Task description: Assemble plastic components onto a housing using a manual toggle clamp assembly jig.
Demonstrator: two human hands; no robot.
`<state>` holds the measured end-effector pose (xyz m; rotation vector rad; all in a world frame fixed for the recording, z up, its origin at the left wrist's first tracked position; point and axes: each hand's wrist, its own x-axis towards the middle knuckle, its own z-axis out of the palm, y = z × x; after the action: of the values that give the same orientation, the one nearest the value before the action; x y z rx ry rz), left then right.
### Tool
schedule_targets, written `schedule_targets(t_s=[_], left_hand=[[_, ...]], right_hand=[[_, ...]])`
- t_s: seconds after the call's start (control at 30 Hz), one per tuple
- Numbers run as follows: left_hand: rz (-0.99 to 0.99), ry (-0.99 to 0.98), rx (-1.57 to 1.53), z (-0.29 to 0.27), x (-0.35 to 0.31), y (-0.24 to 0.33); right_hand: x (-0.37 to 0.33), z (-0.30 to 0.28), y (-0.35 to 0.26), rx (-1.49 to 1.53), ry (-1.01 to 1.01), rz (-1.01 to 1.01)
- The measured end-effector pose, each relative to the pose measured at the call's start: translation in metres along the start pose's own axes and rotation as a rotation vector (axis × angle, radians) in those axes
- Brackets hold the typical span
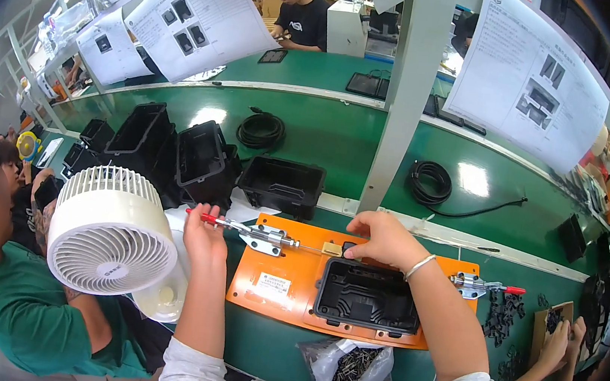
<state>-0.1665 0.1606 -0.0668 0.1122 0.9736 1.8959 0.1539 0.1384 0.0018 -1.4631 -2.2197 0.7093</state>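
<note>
Holds red-handled toggle clamp (262,239) in fingers of left hand (206,241); touches small black part (348,250) with those of right hand (387,239), cannot tell whether pinching. Apparently aligns part beside black box (368,297), on orange fixture board (294,268); next, likely needs steady hold while working clamp.

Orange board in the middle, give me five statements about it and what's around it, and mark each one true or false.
1. The left hand is at the red handle of the left clamp. True.
2. The right hand is on the fan. False: the right hand is near the far left corner of the black box.
3. The black box lies on the orange board. True.
4. The white fan stands right of the board. False: the white fan is on its left.
5. The right clamp has a red tip. True.
</note>
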Motion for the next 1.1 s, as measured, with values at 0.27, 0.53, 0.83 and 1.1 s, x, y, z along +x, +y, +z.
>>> schedule_targets(t_s=[0.27,0.53,0.83,1.1], left_hand=[[0.679,-0.287,0.184,0.055,-0.038,0.016],[0.548,-0.37,0.223,0.059,-0.029,0.027],[0.548,-0.349,0.236,0.06,-0.031,0.027],[0.61,-0.407,0.306,0.059,-0.027,0.024]], right_hand=[[0.004,0.004,0.002,0.189,-0.073,0.091],[0.004,0.003,0.007,0.231,-0.108,0.136],[-0.011,0.015,-0.016,-0.138,0.029,0.039],[-0.011,0.018,-0.016,-0.164,0.088,0.012]])
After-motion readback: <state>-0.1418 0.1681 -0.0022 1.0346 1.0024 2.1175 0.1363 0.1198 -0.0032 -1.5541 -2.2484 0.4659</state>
